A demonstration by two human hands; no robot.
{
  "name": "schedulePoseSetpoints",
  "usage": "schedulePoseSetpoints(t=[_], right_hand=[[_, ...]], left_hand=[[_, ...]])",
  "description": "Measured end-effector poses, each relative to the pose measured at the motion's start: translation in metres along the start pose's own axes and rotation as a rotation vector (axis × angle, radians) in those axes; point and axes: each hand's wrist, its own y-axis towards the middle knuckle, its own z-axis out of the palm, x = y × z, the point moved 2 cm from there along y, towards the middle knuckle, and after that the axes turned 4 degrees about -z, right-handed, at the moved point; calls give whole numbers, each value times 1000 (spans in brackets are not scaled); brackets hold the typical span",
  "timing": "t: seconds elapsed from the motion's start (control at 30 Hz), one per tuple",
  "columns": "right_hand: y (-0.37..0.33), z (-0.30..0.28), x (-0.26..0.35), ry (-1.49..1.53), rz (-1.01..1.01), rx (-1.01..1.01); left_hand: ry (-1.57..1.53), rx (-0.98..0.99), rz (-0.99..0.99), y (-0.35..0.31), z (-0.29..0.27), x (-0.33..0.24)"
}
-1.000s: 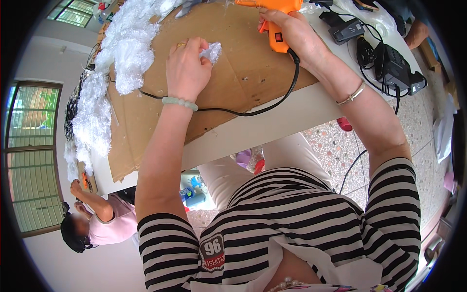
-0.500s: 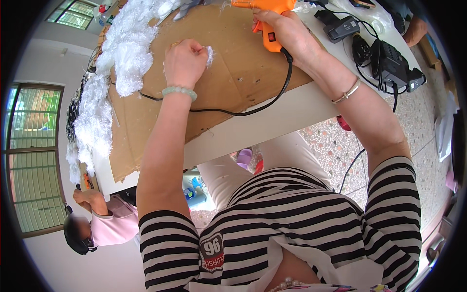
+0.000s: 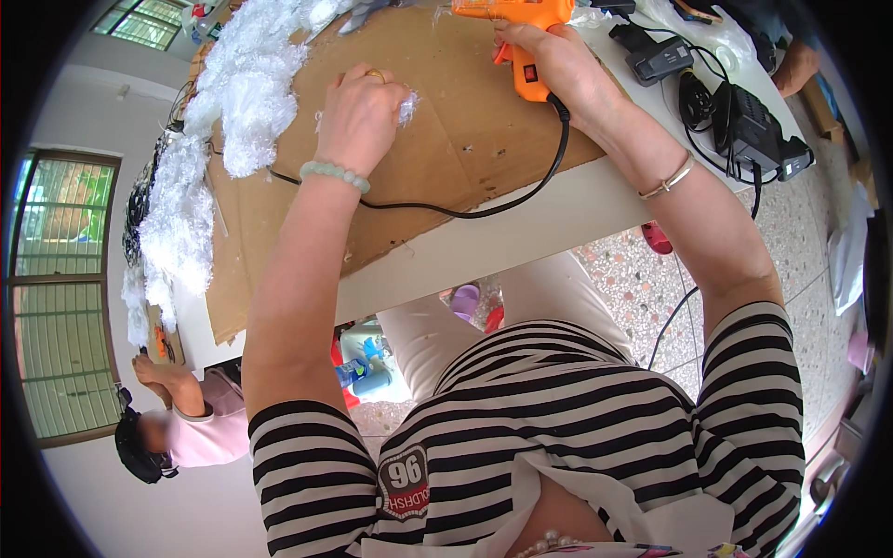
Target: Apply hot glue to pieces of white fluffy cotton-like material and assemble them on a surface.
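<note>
My right hand (image 3: 569, 70) is wrapped round the handle of an orange hot glue gun (image 3: 533, 79), whose nozzle points left at the top of the view. A black cord hangs from the handle and loops left across the cardboard. Over the brown cardboard sheet (image 3: 446, 139), my left hand (image 3: 361, 121) is closed, fingers curled, on a small tuft of white shiny fringe (image 3: 407, 108). Bits of the white tuft stick out past the fingers; the rest is hidden. To the left of this hand lies a long heap of white tinsel-like fringe (image 3: 253, 116).
Black battery chargers (image 3: 744, 126) with cables sit on the white table (image 3: 446, 256) at the right. At the left, a person in pink (image 3: 214, 418) works beside the table. Another person's arm (image 3: 795, 67) shows at the upper right. A bin with bottles (image 3: 367, 367) stands under the table.
My left hand has turned and shifted slightly, its fingers reaching a little farther forward with the white tuft. The glue gun has moved slightly right. The person in pink has shifted left.
</note>
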Motion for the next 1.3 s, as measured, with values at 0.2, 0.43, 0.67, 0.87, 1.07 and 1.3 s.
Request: schedulePoseSetpoints(t=[0.2, 0.43, 0.67, 0.87, 1.07, 1.3], right_hand=[[1, -1, -3, -3, 5, 0], [4, -2, -5, -36, -18, 24], [6, -2, -9, -21, -52, -14], [7, -5, -11, -62, -11, -2], [8, -4, -12, -71, -54, -11], [7, -5, -11, -91, -52, -8]], left_hand=[[-387, 85, -239, -11, 1, 19], [-569, 107, -442, -12, 2, 18], [-268, 3, -74, -15, 1, 15], [-461, -50, -237, -24, 1, 14], [-214, -60, 33, -32, 3, 14], [-617, 97, -389, -29, -2, 19]])
